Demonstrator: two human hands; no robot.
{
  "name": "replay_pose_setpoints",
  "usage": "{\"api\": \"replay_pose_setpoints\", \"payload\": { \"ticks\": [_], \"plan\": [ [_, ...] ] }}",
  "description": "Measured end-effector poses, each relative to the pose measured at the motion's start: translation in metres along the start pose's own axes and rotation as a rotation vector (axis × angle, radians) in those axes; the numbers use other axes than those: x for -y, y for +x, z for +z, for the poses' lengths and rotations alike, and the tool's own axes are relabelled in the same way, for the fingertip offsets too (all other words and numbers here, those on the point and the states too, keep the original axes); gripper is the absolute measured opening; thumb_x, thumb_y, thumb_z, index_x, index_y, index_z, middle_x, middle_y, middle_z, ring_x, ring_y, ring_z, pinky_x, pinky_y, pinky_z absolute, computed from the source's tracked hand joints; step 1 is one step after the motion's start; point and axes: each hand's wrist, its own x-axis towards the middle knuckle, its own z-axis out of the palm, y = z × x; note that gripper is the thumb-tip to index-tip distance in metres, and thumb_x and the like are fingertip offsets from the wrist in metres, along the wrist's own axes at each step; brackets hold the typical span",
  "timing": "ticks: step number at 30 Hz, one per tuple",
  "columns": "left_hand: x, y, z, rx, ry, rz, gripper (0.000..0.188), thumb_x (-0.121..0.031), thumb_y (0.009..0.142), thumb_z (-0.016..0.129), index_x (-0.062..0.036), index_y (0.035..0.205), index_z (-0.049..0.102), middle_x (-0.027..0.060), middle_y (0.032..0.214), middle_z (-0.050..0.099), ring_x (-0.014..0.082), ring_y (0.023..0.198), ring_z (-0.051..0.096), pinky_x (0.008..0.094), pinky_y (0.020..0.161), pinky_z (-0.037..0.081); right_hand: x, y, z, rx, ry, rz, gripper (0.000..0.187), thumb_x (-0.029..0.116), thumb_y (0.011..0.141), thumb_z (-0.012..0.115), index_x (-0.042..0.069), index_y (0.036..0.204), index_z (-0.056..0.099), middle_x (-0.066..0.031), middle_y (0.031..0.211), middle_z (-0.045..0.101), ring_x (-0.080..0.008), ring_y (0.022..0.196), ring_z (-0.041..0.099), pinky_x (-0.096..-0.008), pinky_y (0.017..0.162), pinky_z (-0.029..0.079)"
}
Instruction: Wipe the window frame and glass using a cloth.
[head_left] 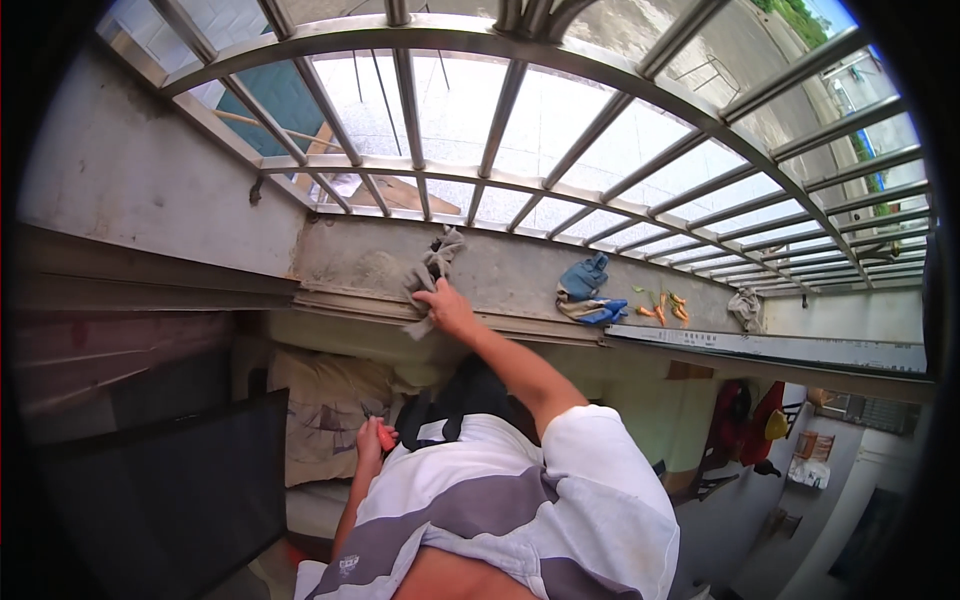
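My right hand reaches over the concrete window sill, its fingers closed on a crumpled grey cloth. Part of that cloth hangs over the sill's inner edge, and dark patches show in its folds. Lower down, close to my body, my left hand is wrapped round a small tool with a red handle. A dark tip sticks up from this tool; its exact kind is too small to tell.
Metal window bars rise beyond the sill. Along it lie blue and beige cloths, thin orange pieces with green stems, another grey cloth and a long pale strip. A dark panel stands at the left, by a beige sack.
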Motion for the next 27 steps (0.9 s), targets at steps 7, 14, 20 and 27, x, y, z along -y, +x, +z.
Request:
{"api": "replay_pose_setpoints", "payload": {
  "ticks": [7,14,20,27],
  "plan": [
    [-0.007,-0.001,-0.001,0.013,0.136,0.05,0.03,-0.03,0.09,0.043,-0.0015,0.092,0.05,0.0123,0.07,0.057,0.0191,0.058,0.057,0.0291,0.055,0.048,-0.133,-0.022,-0.129,-0.45,-0.236,0.566,0.021,0.01,0.077,0.047,0.014,0.091,0.061,-0.0182,0.089,0.05,-0.0344,0.079,0.053,-0.0425,0.068,0.045],
    [0.002,-0.001,-0.009,-0.013,0.006,0.028,0.032,-0.032,0.091,0.042,-0.0007,0.096,0.049,0.0133,0.071,0.057,0.0207,0.058,0.057,0.0319,0.054,0.049,-0.104,-0.064,-0.117,-0.254,0.13,0.353,0.028,0.011,0.07,0.05,0.013,0.096,0.06,-0.0179,0.084,0.057,-0.0332,0.081,0.056,-0.0405,0.073,0.044],
    [0.003,0.002,-0.004,-0.022,0.167,0.077,0.033,-0.032,0.091,0.042,-0.0001,0.095,0.05,0.0133,0.071,0.058,0.0197,0.057,0.056,0.0307,0.052,0.047,-0.069,-0.095,-0.112,-0.404,-0.32,0.364,0.048,0.011,0.065,0.061,0.019,0.111,0.052,-0.0114,0.1,0.051,-0.0292,0.095,0.048,-0.0354,0.081,0.04],
    [-0.001,0.011,0.0,0.032,0.175,0.05,0.032,-0.031,0.09,0.043,-0.0005,0.094,0.05,0.0131,0.07,0.059,0.019,0.057,0.056,0.0302,0.052,0.047,-0.155,-0.139,-0.165,-0.034,-0.578,0.58,0.037,0.006,0.073,0.052,0.023,0.105,0.05,-0.0119,0.113,0.04,-0.0338,0.096,0.044,-0.041,0.073,0.046]
  ]
}}
